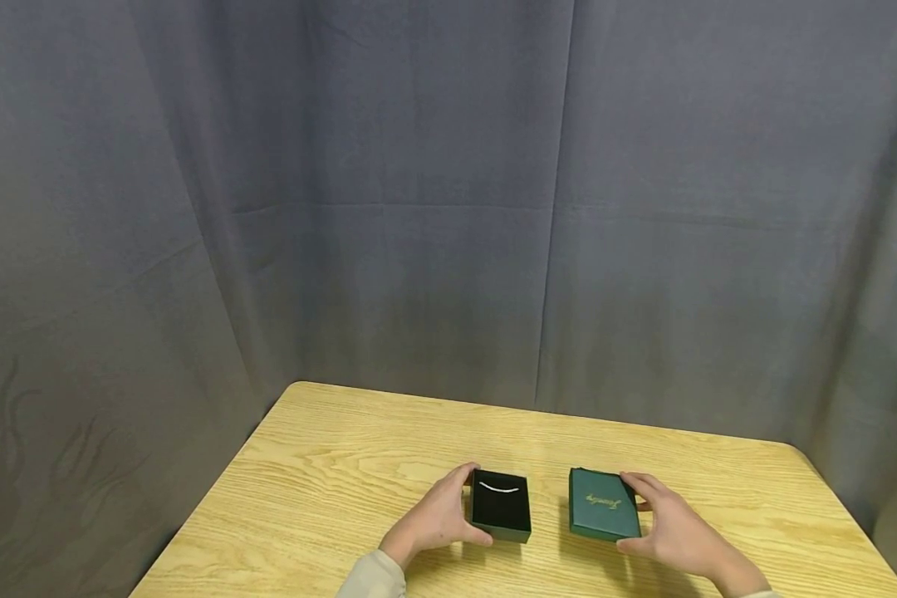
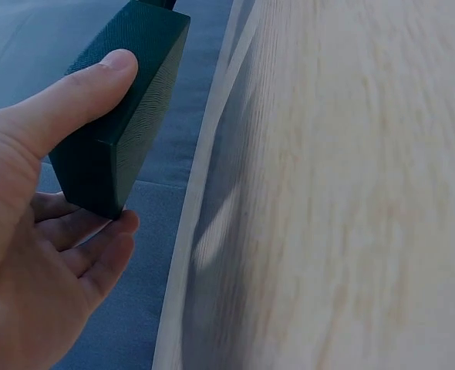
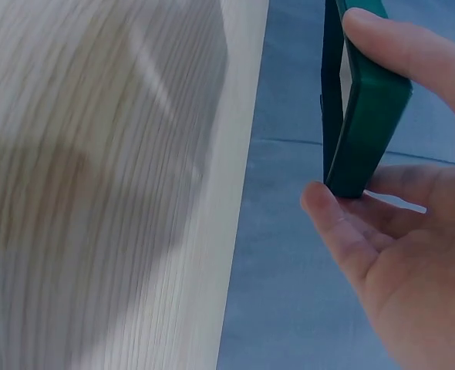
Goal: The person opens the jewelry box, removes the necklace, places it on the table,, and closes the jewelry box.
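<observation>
My left hand [image 1: 439,511] grips the green base of a jewelry box [image 1: 500,507], thumb on its near side and fingers at the far side. Black padding lines this base, and a thin silvery-white chain [image 1: 498,488] curves across it near the far edge. In the left wrist view the thumb presses the side of the box base [image 2: 123,108]. The matching green lid [image 1: 604,504], with gold lettering on top, is held by my right hand [image 1: 669,525] between thumb and fingers. From the right wrist, the hollow underside of the lid [image 3: 366,116] shows. A gap separates lid and base.
Both parts are above a light wood-grain table [image 1: 344,448], casting shadows on it. Grey curtains [image 1: 433,249] hang behind the table and along its sides. The table's left and right edges are in view.
</observation>
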{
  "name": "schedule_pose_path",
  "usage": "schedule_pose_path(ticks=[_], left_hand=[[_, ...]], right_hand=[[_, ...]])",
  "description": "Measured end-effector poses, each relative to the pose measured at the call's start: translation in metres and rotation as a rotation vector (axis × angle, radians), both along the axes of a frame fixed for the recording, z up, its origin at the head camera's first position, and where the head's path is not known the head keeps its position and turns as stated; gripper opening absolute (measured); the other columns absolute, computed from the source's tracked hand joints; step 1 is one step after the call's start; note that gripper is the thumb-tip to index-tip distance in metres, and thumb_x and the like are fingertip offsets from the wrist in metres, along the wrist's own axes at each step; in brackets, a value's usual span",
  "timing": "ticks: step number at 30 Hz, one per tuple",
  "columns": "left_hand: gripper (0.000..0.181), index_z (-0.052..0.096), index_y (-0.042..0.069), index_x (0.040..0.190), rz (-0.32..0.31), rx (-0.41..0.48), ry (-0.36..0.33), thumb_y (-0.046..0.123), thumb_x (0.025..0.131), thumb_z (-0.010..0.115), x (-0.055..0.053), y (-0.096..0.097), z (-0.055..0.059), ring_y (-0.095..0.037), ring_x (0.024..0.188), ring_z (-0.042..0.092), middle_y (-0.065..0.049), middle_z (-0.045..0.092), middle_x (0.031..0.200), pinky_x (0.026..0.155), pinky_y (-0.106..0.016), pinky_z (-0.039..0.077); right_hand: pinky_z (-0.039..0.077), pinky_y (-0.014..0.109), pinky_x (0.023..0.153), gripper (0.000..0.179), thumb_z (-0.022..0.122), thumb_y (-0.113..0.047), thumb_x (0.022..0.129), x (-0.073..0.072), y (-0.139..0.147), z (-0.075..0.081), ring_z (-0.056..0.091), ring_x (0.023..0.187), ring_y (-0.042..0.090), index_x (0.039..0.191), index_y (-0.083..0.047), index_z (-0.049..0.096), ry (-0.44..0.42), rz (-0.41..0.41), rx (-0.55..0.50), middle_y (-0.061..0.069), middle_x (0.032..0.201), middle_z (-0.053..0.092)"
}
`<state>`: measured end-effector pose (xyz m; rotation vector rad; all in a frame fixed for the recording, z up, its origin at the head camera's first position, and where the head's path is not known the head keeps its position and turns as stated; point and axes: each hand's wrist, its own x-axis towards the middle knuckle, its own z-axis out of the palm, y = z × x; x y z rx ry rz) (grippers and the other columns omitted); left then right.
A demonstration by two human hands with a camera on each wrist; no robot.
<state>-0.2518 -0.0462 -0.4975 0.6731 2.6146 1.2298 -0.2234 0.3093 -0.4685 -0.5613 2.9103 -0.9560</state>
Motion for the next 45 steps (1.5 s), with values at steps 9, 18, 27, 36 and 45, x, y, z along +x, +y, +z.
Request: schedule_pose_path(ticks=[9, 18, 27, 36, 45], left_hand=[[0.104, 0.029, 0.004, 0.145, 0.002, -0.028, 0.014, 0.036, 0.066, 0.087, 0.001, 0.002, -0.001, -0.035, 0.131, 0.036, -0.015, 0.031, 0.148, 0.102, -0.05, 0.034], [0.104, 0.03, 0.002, 0.145, 0.0, -0.061, 0.012, 0.035, 0.065, 0.088, 0.002, 0.002, -0.003, -0.032, 0.128, 0.041, -0.014, 0.034, 0.147, 0.101, -0.047, 0.036], [0.106, 0.03, 0.0, 0.145, -0.002, -0.103, 0.025, 0.036, 0.064, 0.088, 0.0, 0.001, -0.007, -0.032, 0.129, 0.038, -0.015, 0.037, 0.145, 0.102, -0.046, 0.035], [0.105, 0.03, 0.0, 0.144, -0.009, -0.11, 0.027, 0.036, 0.064, 0.088, 0.0, 0.0, -0.009, -0.032, 0.129, 0.038, -0.015, 0.037, 0.145, 0.103, -0.046, 0.034], [0.104, 0.032, -0.001, 0.143, -0.01, -0.141, 0.049, 0.036, 0.062, 0.089, -0.001, -0.001, -0.009, -0.031, 0.129, 0.039, -0.014, 0.04, 0.143, 0.103, -0.045, 0.034]], right_hand=[[0.051, 0.036, 0.08, 0.099, 0.085, -0.038, 0.065, 0.002, 0.013, -0.003, 0.058, 0.104, 0.032, 0.136, 0.012, 0.038, 0.016, -0.019, 0.01, 0.027, 0.134, 0.041], [0.052, 0.034, 0.076, 0.097, 0.085, -0.035, 0.067, 0.006, 0.024, -0.005, 0.058, 0.101, 0.037, 0.135, 0.015, 0.037, -0.03, 0.012, -0.017, 0.032, 0.132, 0.04], [0.052, 0.035, 0.076, 0.098, 0.085, -0.034, 0.066, 0.005, 0.034, -0.011, 0.058, 0.102, 0.039, 0.136, 0.015, 0.035, -0.084, -0.014, -0.007, 0.034, 0.132, 0.038], [0.053, 0.036, 0.074, 0.097, 0.085, -0.033, 0.066, 0.006, 0.038, -0.014, 0.057, 0.102, 0.041, 0.134, 0.015, 0.037, -0.118, -0.025, 0.019, 0.035, 0.13, 0.04], [0.052, 0.035, 0.075, 0.1, 0.085, -0.036, 0.066, 0.003, 0.044, -0.02, 0.055, 0.104, 0.042, 0.133, 0.019, 0.035, -0.134, 0.001, 0.02, 0.037, 0.129, 0.039]])
